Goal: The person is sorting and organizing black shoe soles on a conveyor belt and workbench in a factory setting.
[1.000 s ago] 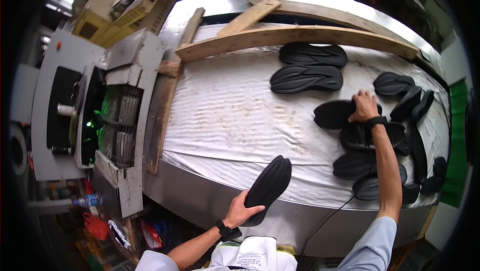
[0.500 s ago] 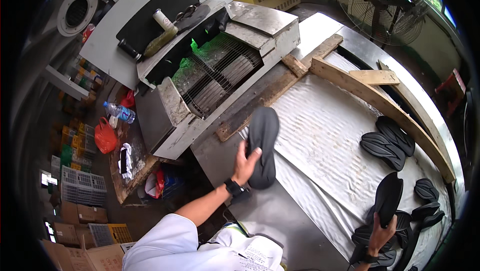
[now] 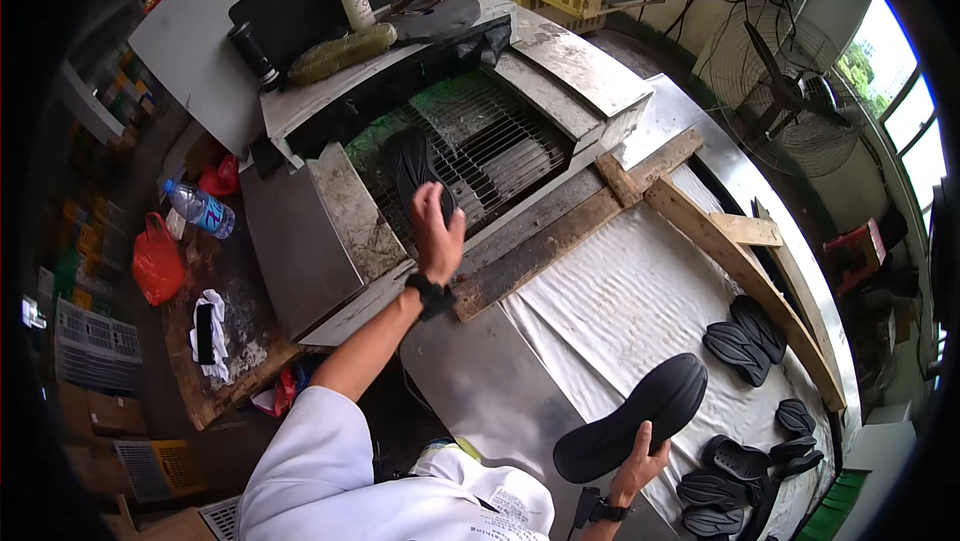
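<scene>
A black shoe sole (image 3: 408,159) lies on the wire mesh belt (image 3: 495,156) at the mouth of the machine. My left hand (image 3: 437,241) reaches over the belt's near edge, its fingers and thumb around the near end of that sole. Over the metal table at lower right, a second black shoe sole (image 3: 640,416) is held tilted in my right hand (image 3: 640,466), with the thumb on its face. The fingers behind it are partly hidden. More black soles (image 3: 738,351) rest on the white cloth (image 3: 590,311) to the right, several of them heaped nearer to me.
Wooden boards (image 3: 740,266) border the cloth. On top of the machine (image 3: 350,211) stand a white canister (image 3: 354,1) and a black bottle (image 3: 252,51). A side table at left holds a water bottle (image 3: 200,209) and a red bag (image 3: 158,259). A large fan (image 3: 785,91) stands far right.
My left hand has carried its sole forward and left, from above the table onto the mesh belt. My right hand has lifted its sole off the heap and brought it left. The view has shifted.
</scene>
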Demonstrator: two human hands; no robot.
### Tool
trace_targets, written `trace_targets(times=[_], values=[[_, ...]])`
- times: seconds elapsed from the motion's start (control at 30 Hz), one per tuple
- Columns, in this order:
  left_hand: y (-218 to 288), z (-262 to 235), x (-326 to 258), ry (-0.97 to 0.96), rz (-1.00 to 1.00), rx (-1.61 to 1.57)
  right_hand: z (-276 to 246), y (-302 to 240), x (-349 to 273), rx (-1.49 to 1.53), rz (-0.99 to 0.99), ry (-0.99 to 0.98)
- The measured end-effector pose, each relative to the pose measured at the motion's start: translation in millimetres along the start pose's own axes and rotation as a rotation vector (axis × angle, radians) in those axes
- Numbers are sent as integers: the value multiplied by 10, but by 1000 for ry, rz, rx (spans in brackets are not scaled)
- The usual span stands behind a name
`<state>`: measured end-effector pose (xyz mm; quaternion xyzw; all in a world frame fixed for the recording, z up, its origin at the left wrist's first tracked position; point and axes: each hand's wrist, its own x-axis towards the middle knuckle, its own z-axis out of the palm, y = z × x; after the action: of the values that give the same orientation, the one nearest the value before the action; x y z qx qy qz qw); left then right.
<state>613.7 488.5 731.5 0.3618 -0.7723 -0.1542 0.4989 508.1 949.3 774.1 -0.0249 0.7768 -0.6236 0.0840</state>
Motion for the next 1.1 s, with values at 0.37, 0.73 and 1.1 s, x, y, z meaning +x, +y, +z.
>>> trace_targets(times=[0.37, 0.73, 1.1], values=[[1539, -572, -1342, -781, -829, -1011, 1017, -375, 51, -40, 9, -286], [-1856, 774, 986, -160, -808, -550, 279, 351, -383, -402, 128, -279], [2097, 1657, -1987, -1016, -440, -582, -604, 1091, 27, -337, 315, -129]])
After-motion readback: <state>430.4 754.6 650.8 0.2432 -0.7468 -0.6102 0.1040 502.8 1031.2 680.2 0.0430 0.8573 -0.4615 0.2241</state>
